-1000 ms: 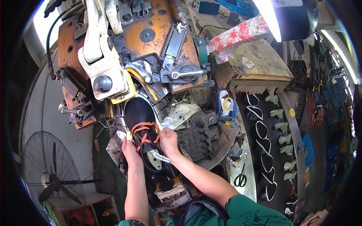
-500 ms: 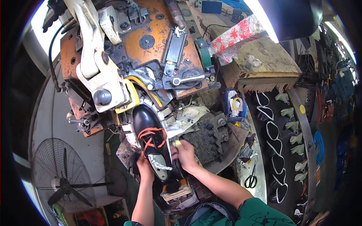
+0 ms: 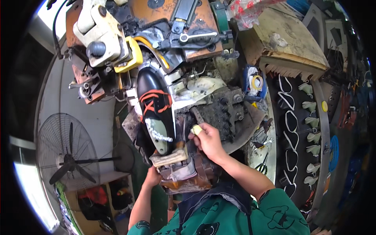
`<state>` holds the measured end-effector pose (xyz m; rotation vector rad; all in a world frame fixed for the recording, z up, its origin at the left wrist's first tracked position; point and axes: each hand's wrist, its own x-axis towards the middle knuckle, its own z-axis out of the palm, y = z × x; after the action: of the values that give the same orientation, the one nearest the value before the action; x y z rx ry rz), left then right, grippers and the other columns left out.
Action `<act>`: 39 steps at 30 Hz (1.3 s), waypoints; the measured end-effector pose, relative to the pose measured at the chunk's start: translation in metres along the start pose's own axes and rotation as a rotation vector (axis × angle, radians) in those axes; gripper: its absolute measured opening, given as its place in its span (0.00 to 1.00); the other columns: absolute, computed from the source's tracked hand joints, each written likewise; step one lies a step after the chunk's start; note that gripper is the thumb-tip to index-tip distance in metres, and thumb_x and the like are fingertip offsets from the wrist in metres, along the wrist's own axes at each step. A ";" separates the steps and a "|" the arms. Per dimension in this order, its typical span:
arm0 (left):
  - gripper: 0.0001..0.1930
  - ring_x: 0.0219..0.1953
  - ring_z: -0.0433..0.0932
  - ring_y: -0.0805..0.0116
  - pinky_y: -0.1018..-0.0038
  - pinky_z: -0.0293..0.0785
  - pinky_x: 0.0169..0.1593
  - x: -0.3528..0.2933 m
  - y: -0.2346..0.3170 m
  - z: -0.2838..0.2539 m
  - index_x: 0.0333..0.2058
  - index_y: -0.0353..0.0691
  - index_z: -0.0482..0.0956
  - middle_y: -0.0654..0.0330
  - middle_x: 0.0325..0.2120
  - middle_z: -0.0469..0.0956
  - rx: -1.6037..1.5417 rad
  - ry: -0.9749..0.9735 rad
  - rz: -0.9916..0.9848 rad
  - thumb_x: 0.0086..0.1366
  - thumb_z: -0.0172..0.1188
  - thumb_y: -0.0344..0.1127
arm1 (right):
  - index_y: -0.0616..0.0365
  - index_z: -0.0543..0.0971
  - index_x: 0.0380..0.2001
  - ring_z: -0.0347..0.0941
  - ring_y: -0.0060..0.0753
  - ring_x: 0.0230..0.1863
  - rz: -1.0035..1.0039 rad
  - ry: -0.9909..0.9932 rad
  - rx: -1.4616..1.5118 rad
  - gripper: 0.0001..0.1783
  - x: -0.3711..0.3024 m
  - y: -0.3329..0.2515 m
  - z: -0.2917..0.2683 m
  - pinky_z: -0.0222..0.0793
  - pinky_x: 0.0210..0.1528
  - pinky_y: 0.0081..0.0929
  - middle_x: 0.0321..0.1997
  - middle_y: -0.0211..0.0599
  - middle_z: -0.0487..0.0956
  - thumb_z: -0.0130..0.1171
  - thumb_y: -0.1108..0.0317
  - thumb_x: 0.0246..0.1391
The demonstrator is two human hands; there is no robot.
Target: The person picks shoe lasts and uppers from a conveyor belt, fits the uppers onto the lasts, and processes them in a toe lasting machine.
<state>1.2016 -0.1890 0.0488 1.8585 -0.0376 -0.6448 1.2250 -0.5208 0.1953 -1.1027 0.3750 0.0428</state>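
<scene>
A black shoe upper [image 3: 149, 84] with orange laces sits on a pale green last [image 3: 156, 131], toe pointing into the machine's clamps. A wavy white strip runs across the last. The heel end meets a worn, pale pad [image 3: 169, 157]. Right of the shoe, my right hand [image 3: 210, 143] is closed beside dark machine parts, apart from the shoe. Pale yellow material covers its thumb end; what its curled fingers hold, if anything, is hidden. My left hand [image 3: 153, 176] is low at the left side of the pad's mount, its fingers hidden behind it.
A white machine arm [image 3: 103, 37] and yellow clamp piece [image 3: 134, 55] stand over the toe. A standing fan [image 3: 66, 158] is at the left. On the right are a blue bin [image 3: 254, 84] with a tape roll, a wooden box [image 3: 284, 37], scissors [image 3: 262, 166] and a rack of several shoe parts [image 3: 309, 105].
My left hand has left the shoe's side and dropped toward the pad's mount. My right hand has moved away from the shoe. The pad now meets the heel; the view has shifted.
</scene>
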 end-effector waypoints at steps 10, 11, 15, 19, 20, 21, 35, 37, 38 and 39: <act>0.33 0.28 0.77 0.69 0.76 0.75 0.32 -0.090 0.245 -0.015 0.44 0.35 0.71 0.58 0.27 0.77 -0.246 0.143 0.384 0.45 0.75 0.49 | 0.62 0.74 0.41 0.75 0.18 0.37 -0.101 -0.431 0.199 0.07 -0.096 -0.008 -0.011 0.73 0.40 0.18 0.40 0.35 0.79 0.53 0.73 0.60; 0.39 0.28 0.77 0.67 0.75 0.76 0.31 -0.078 0.250 0.007 0.47 0.36 0.69 0.57 0.28 0.77 -0.702 -0.088 0.440 0.44 0.75 0.56 | 0.64 0.67 0.55 0.72 0.35 0.54 -0.075 -0.605 0.235 0.23 -0.105 -0.008 -0.014 0.70 0.55 0.30 0.53 0.46 0.74 0.59 0.72 0.57; 0.34 0.33 0.76 0.69 0.72 0.75 0.37 -0.027 0.283 0.128 0.48 0.37 0.74 0.58 0.34 0.78 -0.618 0.182 0.191 0.61 0.54 0.65 | 0.59 0.39 0.69 0.53 0.37 0.68 -0.156 -0.770 0.124 0.57 -0.141 -0.010 -0.049 0.53 0.67 0.36 0.71 0.46 0.49 0.69 0.67 0.46; 0.30 0.36 0.77 0.72 0.74 0.74 0.39 0.025 0.287 0.240 0.45 0.33 0.77 0.58 0.37 0.79 -0.489 -0.160 -0.070 0.64 0.54 0.60 | 0.60 0.43 0.68 0.49 0.35 0.68 -0.330 -0.188 0.016 0.58 -0.157 -0.002 -0.128 0.48 0.68 0.35 0.67 0.46 0.54 0.72 0.62 0.42; 0.31 0.37 0.77 0.71 0.74 0.74 0.41 0.032 0.293 0.276 0.46 0.32 0.76 0.58 0.37 0.79 -0.447 -0.274 -0.088 0.65 0.54 0.60 | 0.60 0.44 0.68 0.50 0.38 0.68 -0.403 -0.019 0.019 0.59 -0.167 0.002 -0.151 0.48 0.68 0.36 0.67 0.47 0.54 0.73 0.61 0.40; 0.31 0.38 0.77 0.71 0.74 0.73 0.43 0.035 0.295 0.310 0.47 0.31 0.75 0.57 0.38 0.79 -0.402 -0.381 -0.106 0.65 0.54 0.59 | 0.60 0.44 0.67 0.50 0.41 0.69 -0.460 0.168 -0.116 0.60 -0.178 0.009 -0.172 0.49 0.68 0.37 0.66 0.49 0.54 0.73 0.60 0.39; 0.22 0.41 0.78 0.71 0.77 0.73 0.46 -0.140 0.164 0.862 0.50 0.24 0.71 0.53 0.39 0.80 0.209 -1.357 0.432 0.58 0.62 0.26 | 0.69 0.73 0.46 0.78 0.33 0.37 0.066 1.963 0.104 0.19 -0.456 0.202 -0.445 0.74 0.40 0.27 0.39 0.45 0.82 0.61 0.74 0.51; 0.21 0.41 0.77 0.73 0.79 0.73 0.44 -0.169 0.142 0.923 0.50 0.23 0.69 0.54 0.39 0.80 0.122 -1.385 0.302 0.59 0.62 0.24 | 0.68 0.74 0.42 0.80 0.39 0.34 0.159 2.002 -0.032 0.14 -0.481 0.216 -0.470 0.74 0.39 0.29 0.33 0.48 0.81 0.59 0.76 0.50; 0.21 0.41 0.77 0.73 0.79 0.73 0.44 -0.185 0.128 0.947 0.50 0.23 0.69 0.54 0.38 0.80 0.075 -1.402 0.245 0.59 0.62 0.24 | 0.67 0.74 0.42 0.79 0.41 0.34 0.110 2.000 -0.032 0.14 -0.489 0.221 -0.482 0.74 0.38 0.30 0.33 0.48 0.80 0.59 0.76 0.50; 0.21 0.40 0.77 0.74 0.80 0.73 0.44 -0.195 0.109 0.970 0.50 0.23 0.69 0.55 0.38 0.80 0.031 -1.413 0.182 0.58 0.62 0.23 | 0.66 0.75 0.41 0.79 0.42 0.34 0.066 1.994 -0.032 0.14 -0.494 0.227 -0.493 0.74 0.38 0.31 0.33 0.48 0.80 0.60 0.75 0.49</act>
<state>0.6321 -1.0039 -0.0053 1.0647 -1.1047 -1.6783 0.5776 -0.7754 -0.0387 -0.8123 2.1573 -1.0653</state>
